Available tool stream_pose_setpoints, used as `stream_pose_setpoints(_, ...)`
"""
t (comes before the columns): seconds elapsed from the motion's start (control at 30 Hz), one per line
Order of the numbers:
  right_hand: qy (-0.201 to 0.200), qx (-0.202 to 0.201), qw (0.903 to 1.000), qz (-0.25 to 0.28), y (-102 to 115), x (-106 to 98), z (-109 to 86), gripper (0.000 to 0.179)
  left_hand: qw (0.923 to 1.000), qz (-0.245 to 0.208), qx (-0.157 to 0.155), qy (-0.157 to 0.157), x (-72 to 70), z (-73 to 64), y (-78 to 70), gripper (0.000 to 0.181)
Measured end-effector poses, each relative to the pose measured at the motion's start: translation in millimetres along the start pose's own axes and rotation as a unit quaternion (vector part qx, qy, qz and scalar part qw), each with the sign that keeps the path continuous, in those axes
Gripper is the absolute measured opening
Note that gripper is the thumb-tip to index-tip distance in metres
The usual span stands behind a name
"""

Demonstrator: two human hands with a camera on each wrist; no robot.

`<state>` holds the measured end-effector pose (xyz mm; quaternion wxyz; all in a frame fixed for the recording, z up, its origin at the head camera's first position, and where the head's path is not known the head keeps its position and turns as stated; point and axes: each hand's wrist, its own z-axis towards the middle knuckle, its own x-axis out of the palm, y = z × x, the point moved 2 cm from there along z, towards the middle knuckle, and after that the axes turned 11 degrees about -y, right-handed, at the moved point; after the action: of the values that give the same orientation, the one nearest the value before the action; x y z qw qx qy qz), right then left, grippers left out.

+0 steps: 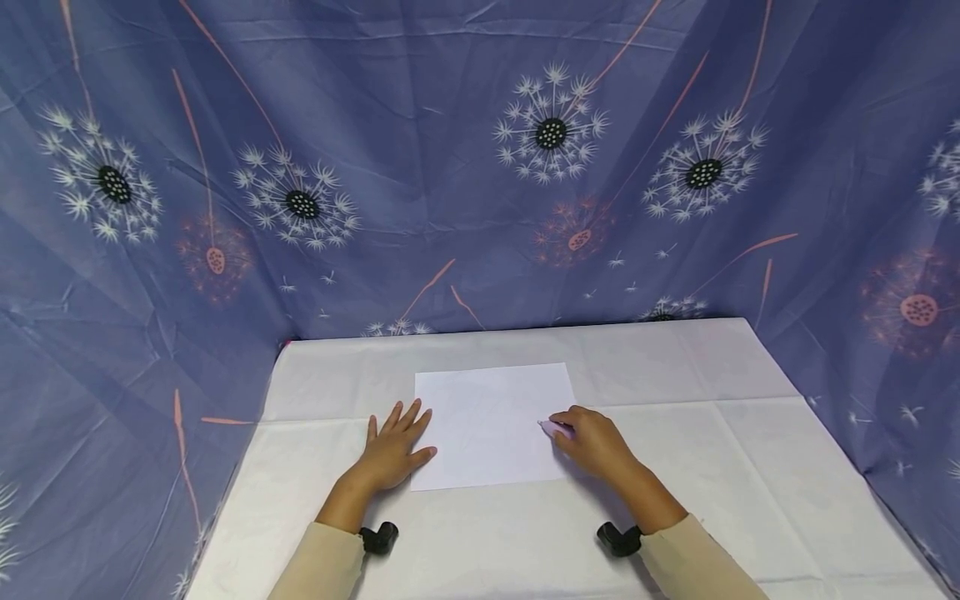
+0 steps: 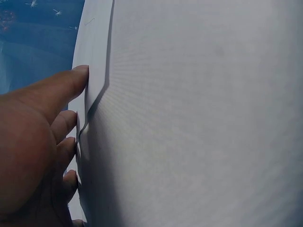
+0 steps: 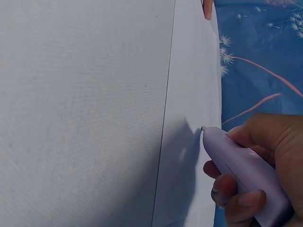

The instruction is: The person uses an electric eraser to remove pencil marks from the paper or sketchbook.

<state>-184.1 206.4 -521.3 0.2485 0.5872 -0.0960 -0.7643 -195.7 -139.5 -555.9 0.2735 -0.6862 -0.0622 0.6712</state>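
Two bare hands work at white paper [image 1: 483, 429] lying flat on a white-covered table [image 1: 720, 475]. The left hand [image 1: 390, 454], fingers spread, holds nothing and rests across the paper's left edge. The right hand [image 1: 596, 442] curls round a thick lilac pen [image 3: 244, 163], tip over the sheet's right side. Firm left-hand pressure and a light, steady tip should serve best.

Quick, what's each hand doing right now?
Left hand: open, fingers spread, partly on the white paper.
Right hand: closed, holding a lilac pen-like tool.
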Motion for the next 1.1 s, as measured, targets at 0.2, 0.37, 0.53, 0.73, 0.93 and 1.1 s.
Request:
stream_pose_setpoints(0.2, 0.007, 0.003, 1.0, 0.0, -1.7, 0.6, 0.2, 0.025, 1.0, 0.0, 0.002, -0.004, 1.2, 0.2, 1.5, 0.068)
stream_pose_setpoints(0.37, 0.015, -0.004, 0.9999, 0.001, 0.1, 1.9, -1.1, 0.024, 1.0, 0.001, 0.005, -0.005, 1.3, 0.7, 2.6, 0.068)
stream_pose_setpoints(0.53, 0.016, 0.0, 0.9999, 0.001, 1.0, 3.4, -0.9, 0.025, 1.0, 0.001, 0.005, -0.002, 0.6, 0.4, 1.9, 0.068)
stream_pose_setpoints(0.73, 0.019, -0.004, 0.9998, 0.001, 2.6, 3.7, -2.0, 0.025, 1.0, 0.002, 0.005, -0.001, 0.8, 0.2, 2.6, 0.068)
stream_pose_setpoints(0.93, 0.03, -0.012, 0.9995, 0.002, 4.5, 4.2, -4.0, 0.025, 1.0, 0.007, 0.005, 0.001, 1.5, -0.6, 3.2, 0.069)
stream_pose_setpoints(1.1, 0.03, -0.01, 0.9995, 0.004, 4.7, 3.1, -5.4, 0.025, 1.0, 0.002, 0.007, 0.0, 0.8, -0.5, 2.0, 0.069)
